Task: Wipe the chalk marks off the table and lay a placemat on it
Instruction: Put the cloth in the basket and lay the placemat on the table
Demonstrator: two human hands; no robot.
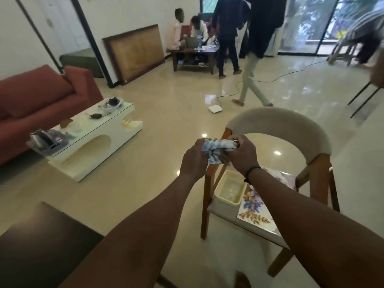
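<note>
Both forearms reach out over the chair (pixel 276 121), left hand (pixel 194 161) and right hand (pixel 243 154) gripping and wringing the checked cloth (pixel 216 148) above its seat, where placemat (pixel 253 206) and tub (pixel 229 187) lie; wiping status unverifiable, mat unlaid.

A glossy cream tiled floor (pixel 166 104) reflects ceiling lights in a white-walled living room. A red sofa (pixel 37 94) faces a white coffee table (pixel 97 138), while daylight enters through glass doors (pixel 311 23) beyond people gathered round a low wooden table (pixel 195 53)
</note>
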